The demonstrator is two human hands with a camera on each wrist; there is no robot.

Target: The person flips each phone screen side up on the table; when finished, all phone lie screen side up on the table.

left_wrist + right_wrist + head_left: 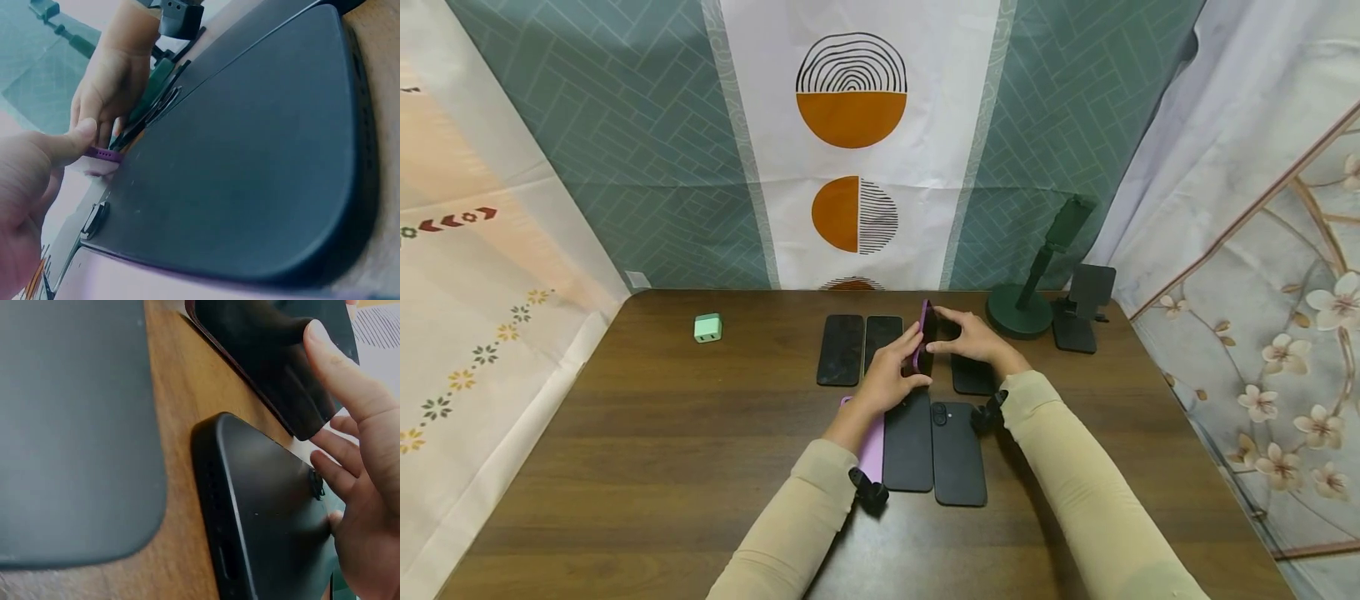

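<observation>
Both hands hold a purple-edged smartphone [928,327], which stands tilted up on its side with its dark screen facing right. My left hand [886,372] grips it from the left, its thumb by the lower end in the left wrist view. From the right, my right hand [976,340] pinches the upper part; the right wrist view has the thumb over the dark screen [269,353]. Below the hands lie a black phone [909,446], another black phone with a camera bump [959,458], and a lilac phone [872,450] partly hidden by the left forearm.
Two dark phones, one at far left [840,350] and one beside it [878,335], lie behind the left hand. Another dark phone [972,377] is under the right hand. A green lamp [1019,310], a black stand [1078,310] and a mint charger [707,327] stand farther back.
</observation>
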